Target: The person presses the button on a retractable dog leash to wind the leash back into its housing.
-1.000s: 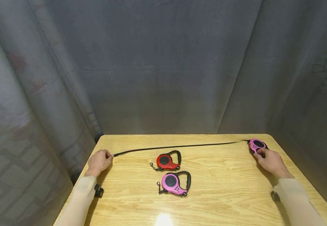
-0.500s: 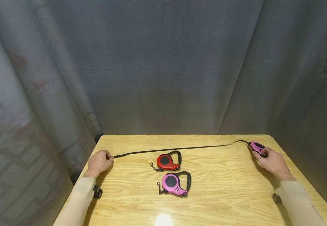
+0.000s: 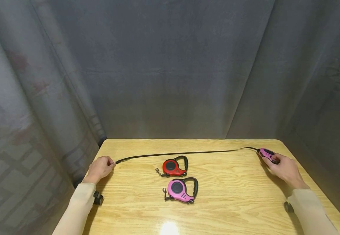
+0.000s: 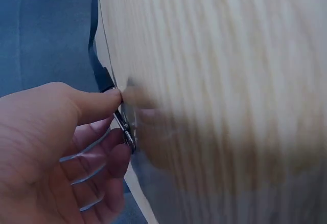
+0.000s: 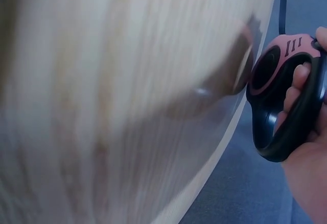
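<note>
At the table's left side my left hand (image 3: 100, 168) pinches the metal clip (image 4: 126, 129) of a retractable dog leash between thumb and fingers. From there the black strap (image 3: 181, 153) runs across the table, bowing a little near its far right end, to a pink and black case (image 5: 301, 42). My right hand (image 3: 285, 169) grips that case by its black loop handle (image 5: 286, 142), fingers passed through the loop. The case stands tilted on edge near the right side. Between the hands lie a red retractable leash (image 3: 170, 166) and, nearer me, another pink one (image 3: 177, 187).
The wooden table (image 3: 228, 202) has rounded far corners. Grey curtains (image 3: 170, 81) hang behind it and along both sides. Small clips on short straps stick out to the left of the two lying leashes.
My right hand has turned the pink case from lying flatter to standing on edge, and the strap bows more beside it. My left hand has shifted slightly left with the clip.
</note>
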A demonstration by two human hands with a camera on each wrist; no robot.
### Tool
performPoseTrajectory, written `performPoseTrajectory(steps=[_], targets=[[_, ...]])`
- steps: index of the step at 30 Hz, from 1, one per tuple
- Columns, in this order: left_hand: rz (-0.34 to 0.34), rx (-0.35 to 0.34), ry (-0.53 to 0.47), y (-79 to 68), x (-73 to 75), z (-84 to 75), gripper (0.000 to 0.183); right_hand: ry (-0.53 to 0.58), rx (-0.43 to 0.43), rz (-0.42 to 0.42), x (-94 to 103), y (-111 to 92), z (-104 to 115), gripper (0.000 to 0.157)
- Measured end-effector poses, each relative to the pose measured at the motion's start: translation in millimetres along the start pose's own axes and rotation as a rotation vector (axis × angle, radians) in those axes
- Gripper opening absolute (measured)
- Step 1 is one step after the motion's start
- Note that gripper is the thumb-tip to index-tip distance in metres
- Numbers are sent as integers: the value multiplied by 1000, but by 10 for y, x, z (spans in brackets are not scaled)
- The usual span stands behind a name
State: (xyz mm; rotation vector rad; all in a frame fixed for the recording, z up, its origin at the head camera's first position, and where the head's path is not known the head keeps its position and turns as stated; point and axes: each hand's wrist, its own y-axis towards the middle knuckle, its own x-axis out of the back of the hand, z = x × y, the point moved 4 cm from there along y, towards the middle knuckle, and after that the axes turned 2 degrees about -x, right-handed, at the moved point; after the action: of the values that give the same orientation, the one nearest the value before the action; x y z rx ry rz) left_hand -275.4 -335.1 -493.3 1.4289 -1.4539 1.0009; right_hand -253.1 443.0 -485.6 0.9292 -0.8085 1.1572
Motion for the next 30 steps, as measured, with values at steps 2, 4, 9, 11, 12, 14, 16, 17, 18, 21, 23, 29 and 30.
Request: performPoseTrajectory(steps=[2,4,9,11,12,14,16,17,18,21,23,29,30], targets=[[0,-4,8,-18,14,10,14,5,0,-1,7,-7,-8,46],[-8,-11,18,-37,23,23,15,15,-5,-1,19,-12,-17,46],[-42,-19,12,-72,39,67,16,22,2,0,45,-29,-48,44],[-54,-9,1,-82,41,86,16,19,9,-9,44,-36,-57,43],[-65,-1,0,-85,43,98,17,18,11,-18,42,-41,-59,42],[-83,27,0,-92,48,123,20,27,16,-34,37,-52,-63,41],[-110,51,4,-101,59,144,22,38,21,-54,31,-63,-67,40],[-127,64,5,-104,67,155,23,44,23,-59,30,-66,-71,39],[-143,75,5,-107,74,165,24,50,24,-63,28,-72,-73,39],[-181,97,-14,-124,89,182,28,62,29,-68,24,-85,-83,37],[-200,110,-35,-133,100,190,33,70,29,-73,27,-94,-85,37],[-153,111,-125,-161,94,198,38,88,13,-110,45,-114,-85,34],[-135,98,-136,-163,95,192,38,92,6,-111,48,-117,-86,34]])
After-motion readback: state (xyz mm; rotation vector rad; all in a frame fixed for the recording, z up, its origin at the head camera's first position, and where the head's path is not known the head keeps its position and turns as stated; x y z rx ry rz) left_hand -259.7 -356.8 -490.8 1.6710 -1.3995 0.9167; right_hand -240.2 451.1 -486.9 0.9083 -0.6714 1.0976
